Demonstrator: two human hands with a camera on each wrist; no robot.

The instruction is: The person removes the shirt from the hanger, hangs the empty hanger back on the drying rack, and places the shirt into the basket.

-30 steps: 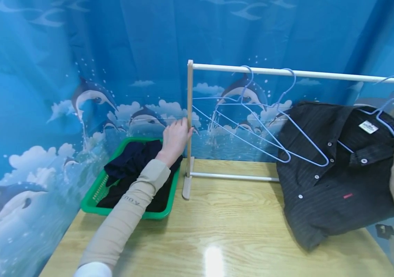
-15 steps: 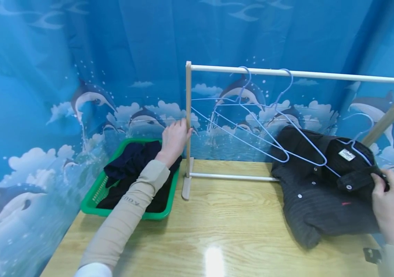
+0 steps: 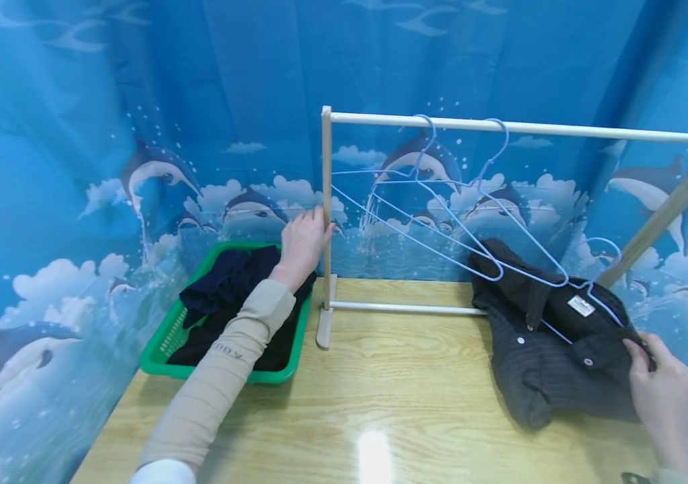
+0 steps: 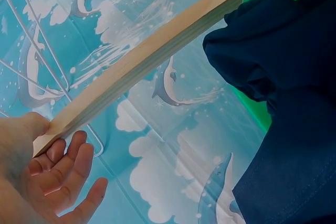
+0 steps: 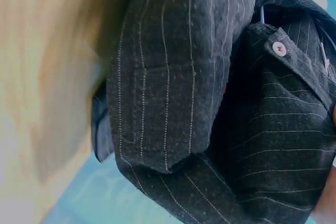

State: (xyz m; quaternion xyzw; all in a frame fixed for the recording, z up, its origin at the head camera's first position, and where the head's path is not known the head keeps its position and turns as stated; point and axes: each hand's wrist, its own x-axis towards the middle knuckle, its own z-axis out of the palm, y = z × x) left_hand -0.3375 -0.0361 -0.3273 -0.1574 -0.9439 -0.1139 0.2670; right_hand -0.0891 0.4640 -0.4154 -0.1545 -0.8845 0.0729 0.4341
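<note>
My left hand (image 3: 303, 245) grips the wooden upright (image 3: 326, 168) at the left end of a clothes rack. In the left wrist view, thumb and fingers lie around that upright (image 4: 142, 59). At the right, my right hand (image 3: 669, 386) pinches a dark pinstriped button shirt (image 3: 562, 380) near its collar. A blue wire hanger (image 3: 607, 310) sits inside the shirt, its hook below the rail and off it. The right wrist view shows the shirt's striped cloth (image 5: 168, 87) and a white button (image 5: 279, 49); only an edge of the hand shows there.
Two blue hangers hang from the white rail (image 3: 592, 131), overlapping the shirt's left side. A green basket (image 3: 153, 363) with dark clothes (image 3: 229, 275) stands left of the rack. A wooden table (image 3: 416, 390) lies beneath, and a blue dolphin curtain (image 3: 247, 81) stands behind.
My right hand has moved left and down with the shirt and its hanger, whose hook has dropped from rail height to well below it. The left hand has stayed on the upright.
</note>
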